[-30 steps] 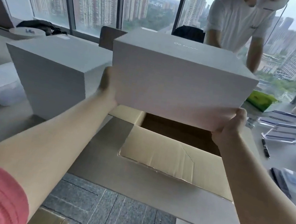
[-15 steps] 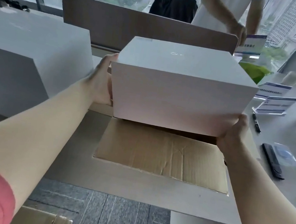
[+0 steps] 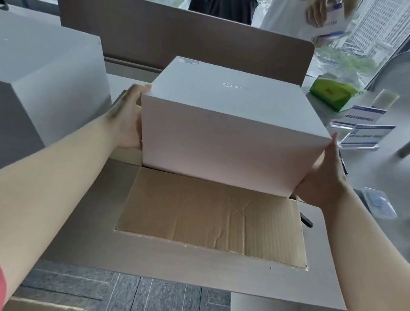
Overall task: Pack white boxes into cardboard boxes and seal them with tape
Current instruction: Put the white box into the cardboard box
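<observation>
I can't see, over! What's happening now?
Left hand, right hand clamp white rectangular box. Partly in brown cardboard carton. Nothing blocking.

Cardboard box (image 3: 216,215): interior hidden behind white box (image 3: 232,122). Left hand (image 3: 128,117) fingers concealed by same. Second white box (image 3: 29,92): cut off at frame's left. Lid logo: unreadable.

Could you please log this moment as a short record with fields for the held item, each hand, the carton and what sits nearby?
held item: white box, level, partly lowered into the carton
left hand: left hand pressed flat on the box's left side
right hand: right hand on its right side
carton: cardboard box, near flap folded out towards the person
nearby: second white box to the left; green packet and sign holders to the right
</observation>
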`<state>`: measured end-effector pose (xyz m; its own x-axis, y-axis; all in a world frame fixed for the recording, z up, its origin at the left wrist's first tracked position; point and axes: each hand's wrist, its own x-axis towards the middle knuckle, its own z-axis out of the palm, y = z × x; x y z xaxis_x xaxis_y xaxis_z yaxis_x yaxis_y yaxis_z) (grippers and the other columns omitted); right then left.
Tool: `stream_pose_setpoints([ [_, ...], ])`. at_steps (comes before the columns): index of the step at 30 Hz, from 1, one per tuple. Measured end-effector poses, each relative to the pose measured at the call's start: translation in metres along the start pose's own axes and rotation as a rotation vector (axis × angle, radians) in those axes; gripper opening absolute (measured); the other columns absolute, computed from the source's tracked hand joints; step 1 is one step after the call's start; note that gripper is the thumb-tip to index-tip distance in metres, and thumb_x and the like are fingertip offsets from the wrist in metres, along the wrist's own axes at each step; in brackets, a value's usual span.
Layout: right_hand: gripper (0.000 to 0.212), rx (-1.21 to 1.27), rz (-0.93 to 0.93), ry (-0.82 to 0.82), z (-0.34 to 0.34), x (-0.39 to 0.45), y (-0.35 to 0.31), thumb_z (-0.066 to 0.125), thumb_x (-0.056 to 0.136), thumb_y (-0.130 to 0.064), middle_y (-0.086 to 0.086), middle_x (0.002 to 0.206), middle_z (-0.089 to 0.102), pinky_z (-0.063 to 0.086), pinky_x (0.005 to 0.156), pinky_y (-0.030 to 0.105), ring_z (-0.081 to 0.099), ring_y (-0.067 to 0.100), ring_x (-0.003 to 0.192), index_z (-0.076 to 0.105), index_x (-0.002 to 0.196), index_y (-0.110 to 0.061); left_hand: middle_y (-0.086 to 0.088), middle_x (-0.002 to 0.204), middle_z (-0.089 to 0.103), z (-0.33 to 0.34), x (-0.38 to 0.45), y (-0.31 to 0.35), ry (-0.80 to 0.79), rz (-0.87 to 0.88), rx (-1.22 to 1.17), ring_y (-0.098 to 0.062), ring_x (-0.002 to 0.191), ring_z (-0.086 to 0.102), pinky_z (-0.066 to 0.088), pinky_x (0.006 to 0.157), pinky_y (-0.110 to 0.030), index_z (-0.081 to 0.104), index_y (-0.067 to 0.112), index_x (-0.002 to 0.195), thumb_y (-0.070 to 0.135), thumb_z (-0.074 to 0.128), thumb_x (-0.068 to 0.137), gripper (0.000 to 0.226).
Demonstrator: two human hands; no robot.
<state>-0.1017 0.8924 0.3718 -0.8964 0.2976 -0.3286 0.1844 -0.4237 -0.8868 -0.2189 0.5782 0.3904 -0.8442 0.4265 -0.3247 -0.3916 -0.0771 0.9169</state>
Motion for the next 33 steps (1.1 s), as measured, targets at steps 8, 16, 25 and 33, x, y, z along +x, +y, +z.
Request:
stream_pose_setpoints([
  [8,0.065,-0.031,-0.111,0.09,0.006,-0.004,-0.01,0.073,0.025,-0.032,0.001,0.067,0.043,0.029,0.058,0.025,0.039,0.015,0.058,0.054,0.084,-0.012,-0.002,0.074,0.045,-0.007,0.01,-0.016,-0.024,0.066,0.03,-0.015,0.067,0.04,0.028,0.061,-0.027,0.055,0.017,0.086,0.035,0.026,0.087,0.034],
  [16,0.021,-0.14,-0.167,0.378,0.0,0.011,0.02,0.041,0.084,0.003,0.004,0.051,0.034,0.027,0.041,0.018,0.036,0.013,0.046,0.041,0.063,0.003,-0.001,0.055,0.039,-0.008,0.012,-0.031,0.159,0.058,0.272,-0.012,0.052,0.038,0.031,0.051,-0.021,0.036,0.015,0.06,0.005,0.033,0.094,0.035],
  [25,0.028,-0.673,-0.134,0.358,-0.004,0.025,0.039,0.038,0.075,0.018,0.004,0.072,0.049,0.033,0.048,0.018,0.044,0.019,0.068,0.063,0.086,0.012,-0.007,0.077,0.033,-0.011,0.027,-0.043,0.212,-0.005,0.738,-0.022,0.075,0.028,0.018,0.062,-0.028,0.043,0.012,0.069,0.001,0.048,0.064,0.013],
  [33,0.029,-1.167,-0.117,0.333,0.009,0.012,0.044,0.049,0.086,0.004,0.026,0.113,0.063,0.043,0.091,0.033,0.054,0.036,0.111,0.061,0.112,0.01,-0.016,0.106,0.06,0.02,0.016,-0.053,0.306,0.037,1.026,-0.034,0.104,0.052,0.043,0.078,-0.027,0.065,0.005,0.1,-0.001,0.053,0.087,0.018],
])
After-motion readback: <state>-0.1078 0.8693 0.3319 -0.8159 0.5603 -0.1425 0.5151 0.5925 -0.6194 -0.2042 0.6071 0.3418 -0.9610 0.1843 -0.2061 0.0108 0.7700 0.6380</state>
